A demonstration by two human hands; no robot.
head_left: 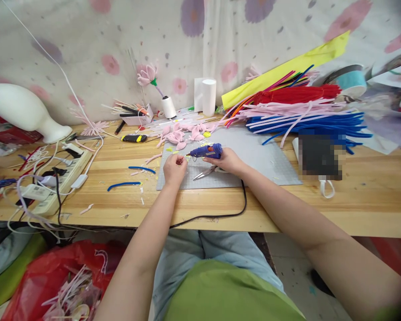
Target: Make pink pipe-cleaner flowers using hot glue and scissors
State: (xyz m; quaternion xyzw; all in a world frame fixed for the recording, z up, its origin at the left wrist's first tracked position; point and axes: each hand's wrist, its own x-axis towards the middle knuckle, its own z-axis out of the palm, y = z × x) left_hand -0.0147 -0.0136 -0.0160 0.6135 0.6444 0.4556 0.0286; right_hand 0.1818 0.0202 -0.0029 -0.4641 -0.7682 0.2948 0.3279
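Observation:
My right hand (230, 160) is wrapped round a blue glue gun (205, 152), whose nozzle points left. Close to that tip, the fingers of my left hand (174, 170) are pinched together; what they hold, if anything, is too small to make out. Beneath both hands lies a grey cutting mat (270, 165). A pair of pliers (205, 171) rests on the mat below the glue gun, its handles partly hidden by my right hand. Pink petal-like pieces (176, 137) are grouped behind my hands.
Blue pipe cleaners (307, 122) and a red bundle (297, 94) are piled at the back right. At left sit a power strip (65, 178) with tangled cables and a white foam head (23, 109). A black cord (217, 216) runs along the table's front edge.

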